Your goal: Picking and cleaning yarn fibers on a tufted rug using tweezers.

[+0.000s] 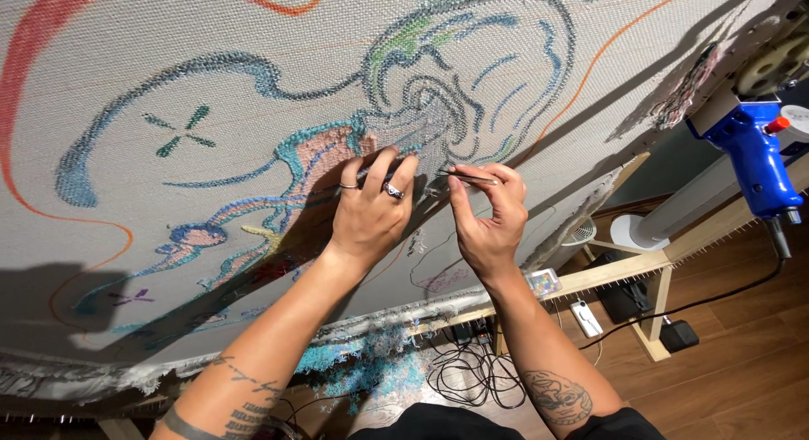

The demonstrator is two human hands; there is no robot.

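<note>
Head view: two hands at work on a stretched tufting cloth (211,35)

The left hand (371,208), ringed, presses its fingers flat and spread against the cloth; at its 3 o'clock the right hand (489,217) pinches slim tweezers (468,177), tips touching the blue-outlined yarn design (438,94). A blue tufting gun (750,145) hangs well apart at 3 o'clock

Left hand (371,211), ringed, presses flat on the stretched tufting cloth (168,136) beside the blue-and-pink yarn outline (320,149). Right hand (487,217) pinches thin metal tweezers (468,178) at the cloth. Blue tufting gun (754,149) hangs far right.
</note>
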